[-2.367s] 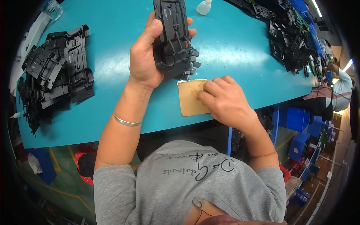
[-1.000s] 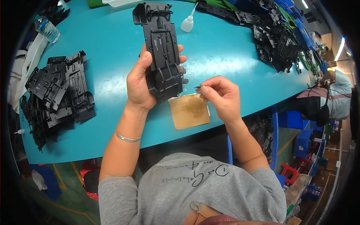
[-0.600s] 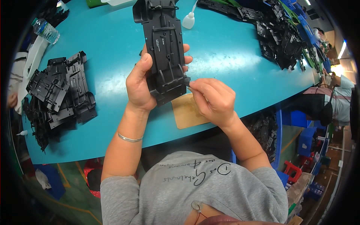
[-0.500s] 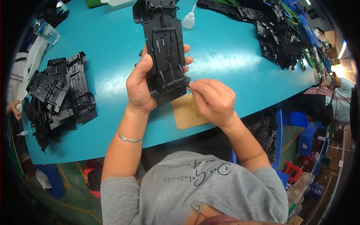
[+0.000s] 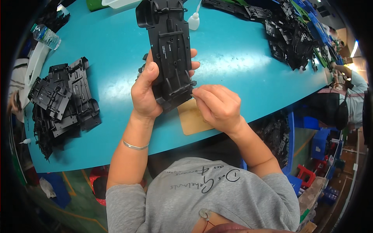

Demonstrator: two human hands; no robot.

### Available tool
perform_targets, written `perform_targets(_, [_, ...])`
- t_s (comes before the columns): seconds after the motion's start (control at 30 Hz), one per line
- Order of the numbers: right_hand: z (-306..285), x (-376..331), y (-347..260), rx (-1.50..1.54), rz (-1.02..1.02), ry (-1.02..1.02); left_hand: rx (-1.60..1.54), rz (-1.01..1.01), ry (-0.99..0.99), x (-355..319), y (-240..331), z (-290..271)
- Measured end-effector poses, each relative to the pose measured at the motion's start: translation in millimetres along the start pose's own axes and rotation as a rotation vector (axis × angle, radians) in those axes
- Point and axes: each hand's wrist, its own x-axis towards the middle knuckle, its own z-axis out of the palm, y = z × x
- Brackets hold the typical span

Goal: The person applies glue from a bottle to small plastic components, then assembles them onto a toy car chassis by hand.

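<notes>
My left hand (image 5: 145, 91) grips a long black plastic chassis-like part (image 5: 169, 50), holding it up over the teal table (image 5: 233, 58) with its ribbed underside facing me. My right hand (image 5: 217, 106) has its fingers pinched together at the part's lower right corner, touching it; whatever is between the fingertips is too small to make out. Under my right hand a tan square pad (image 5: 192, 118) lies near the table's front edge.
A pile of black plastic parts (image 5: 62, 103) lies at the left. More black parts (image 5: 291, 37) are heaped at the far right. A small white squeeze bottle (image 5: 194, 19) stands behind the held part. A water bottle (image 5: 46, 35) lies far left. Another person (image 5: 349, 93) sits at right.
My right hand has risen from the tan pad to the lower right corner of the black part and stays pinched there. My left hand has tilted the part slightly.
</notes>
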Motion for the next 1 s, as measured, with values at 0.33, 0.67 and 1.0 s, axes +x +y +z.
perform_targets(0.33, [4.3,-0.3,3.1,0.004,-0.008,-0.002,0.007,0.006,-0.072,1.4,-1.2,-3.8])
perform_targets(0.67, [-2.7,-0.6,0.6,0.123,0.158,0.008,-0.062,0.025,-0.051,-0.8,-1.0,-0.1])
perform_targets(1.0, [-3.2,5.7,6.4,0.142,0.093,-0.011,-0.079,0.044,-0.092,1.1,-1.4,-6.3])
